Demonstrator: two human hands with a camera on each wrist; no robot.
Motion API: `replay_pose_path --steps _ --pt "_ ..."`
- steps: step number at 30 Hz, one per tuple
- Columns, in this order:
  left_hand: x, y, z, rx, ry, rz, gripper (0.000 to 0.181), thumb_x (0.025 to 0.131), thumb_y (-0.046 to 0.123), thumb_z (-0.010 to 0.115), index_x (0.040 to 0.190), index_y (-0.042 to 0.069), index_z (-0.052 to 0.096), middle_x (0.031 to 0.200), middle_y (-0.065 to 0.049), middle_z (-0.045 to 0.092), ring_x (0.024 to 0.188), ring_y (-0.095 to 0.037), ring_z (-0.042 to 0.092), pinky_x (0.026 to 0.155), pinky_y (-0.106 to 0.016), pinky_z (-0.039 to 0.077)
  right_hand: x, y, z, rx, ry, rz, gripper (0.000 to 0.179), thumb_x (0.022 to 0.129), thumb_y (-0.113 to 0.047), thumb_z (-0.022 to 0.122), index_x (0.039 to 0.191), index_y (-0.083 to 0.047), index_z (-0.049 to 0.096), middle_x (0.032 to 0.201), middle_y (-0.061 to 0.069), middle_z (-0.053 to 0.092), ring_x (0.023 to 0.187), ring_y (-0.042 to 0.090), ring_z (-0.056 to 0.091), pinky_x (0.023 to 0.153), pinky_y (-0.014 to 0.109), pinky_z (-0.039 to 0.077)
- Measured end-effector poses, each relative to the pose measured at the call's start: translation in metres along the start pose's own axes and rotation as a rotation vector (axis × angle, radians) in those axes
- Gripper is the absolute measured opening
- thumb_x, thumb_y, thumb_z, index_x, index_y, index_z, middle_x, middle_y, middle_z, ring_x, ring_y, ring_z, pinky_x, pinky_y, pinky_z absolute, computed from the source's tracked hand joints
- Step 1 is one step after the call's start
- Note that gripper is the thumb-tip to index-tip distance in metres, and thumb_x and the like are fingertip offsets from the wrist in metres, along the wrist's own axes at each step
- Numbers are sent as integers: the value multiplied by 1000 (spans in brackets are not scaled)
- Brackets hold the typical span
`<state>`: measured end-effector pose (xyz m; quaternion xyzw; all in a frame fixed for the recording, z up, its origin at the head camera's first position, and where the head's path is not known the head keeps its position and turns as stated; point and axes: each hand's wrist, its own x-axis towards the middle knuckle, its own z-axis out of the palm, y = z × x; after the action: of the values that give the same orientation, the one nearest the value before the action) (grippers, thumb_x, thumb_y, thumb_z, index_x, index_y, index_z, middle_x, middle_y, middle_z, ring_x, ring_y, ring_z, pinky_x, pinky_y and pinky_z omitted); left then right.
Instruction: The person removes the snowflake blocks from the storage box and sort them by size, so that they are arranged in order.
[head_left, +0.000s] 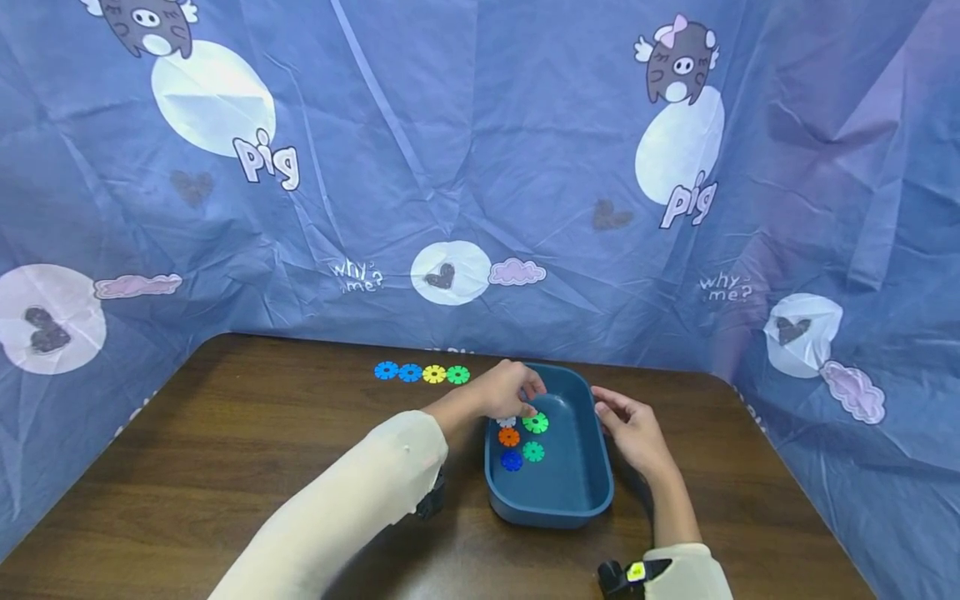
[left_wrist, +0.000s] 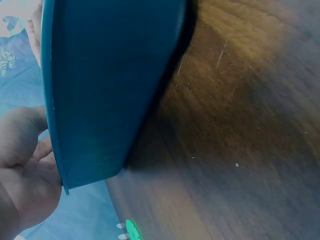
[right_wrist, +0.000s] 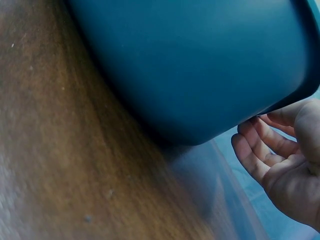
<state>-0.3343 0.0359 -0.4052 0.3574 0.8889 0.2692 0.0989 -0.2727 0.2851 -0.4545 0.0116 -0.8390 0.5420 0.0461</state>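
A blue rectangular plastic box [head_left: 551,510] stands on the wooden table. Inside, along its left side, lie several snowflake-shaped plastic discs: a white disc [head_left: 507,422], an orange disc [head_left: 509,437], a dark blue disc [head_left: 512,460], a teal disc [head_left: 533,452] and a bright green disc [head_left: 536,422]. My left hand [head_left: 504,392] reaches over the box's left rim, thumb and fingers apart, thumb tip close over the bright green disc. In the left wrist view the box wall hides those fingertips. My right hand [head_left: 637,435] touches the outer right side of the box with its fingertips [right_wrist: 243,127].
Left of the box, near the table's back edge, a row holds a blue disc [head_left: 386,371], another blue disc [head_left: 410,372], a yellow disc [head_left: 434,374] and a green disc [head_left: 458,375]. A blue printed cloth [head_left: 480,167] hangs behind the table [head_left: 262,417].
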Motion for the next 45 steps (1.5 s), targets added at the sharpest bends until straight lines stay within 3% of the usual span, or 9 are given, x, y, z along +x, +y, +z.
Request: replay_pose_path --steps 6,10,16,26,31,39,45 --pt "8 1 2 63 -72 -39 35 91 10 79 125 6 72 114 -8 74 106 -18 67 88 -26 55 0 1 0 -13 0 -5 39 108 -20 55 142 -2 59 135 21 63 115 23 63 92 36 58" --pt "12 4 3 80 -115 -71 32 91 12 80 122 9 73 113 -6 73 106 -17 67 86 -25 55 0 2 0 -11 -2 -14 39 107 -18 56 142 -1 59 134 21 64 111 18 63 89 30 58" --pt "19 5 7 119 -169 -71 33 89 14 82 121 11 74 117 -4 72 107 -15 65 86 -23 54 0 2 0 -5 4 -29 38 107 -17 56 141 0 60 130 22 66 101 10 63 82 22 57" --pt "27 5 16 237 -209 -147 38 89 23 82 125 21 72 119 3 67 110 -14 62 89 -30 55 1 0 0 -25 3 -14 38 107 -19 56 141 -2 60 132 20 65 106 15 63 88 30 58" --pt "30 6 21 203 -207 -166 39 89 22 83 126 20 72 118 2 68 108 -15 63 86 -30 56 0 1 0 -9 3 -15 37 107 -16 56 141 -1 60 130 21 65 103 12 63 86 27 58" --pt "34 10 31 35 -205 -150 42 85 17 86 126 16 72 117 -1 71 108 -14 65 87 -24 55 0 4 0 27 5 -23 38 107 -14 56 141 2 59 131 24 64 101 7 64 84 22 56" --pt "34 11 33 -28 -206 -170 41 84 16 86 123 16 73 115 -1 70 106 -14 64 91 -27 55 1 3 1 22 6 -40 37 106 -15 57 140 2 60 129 24 65 98 6 63 82 21 56"
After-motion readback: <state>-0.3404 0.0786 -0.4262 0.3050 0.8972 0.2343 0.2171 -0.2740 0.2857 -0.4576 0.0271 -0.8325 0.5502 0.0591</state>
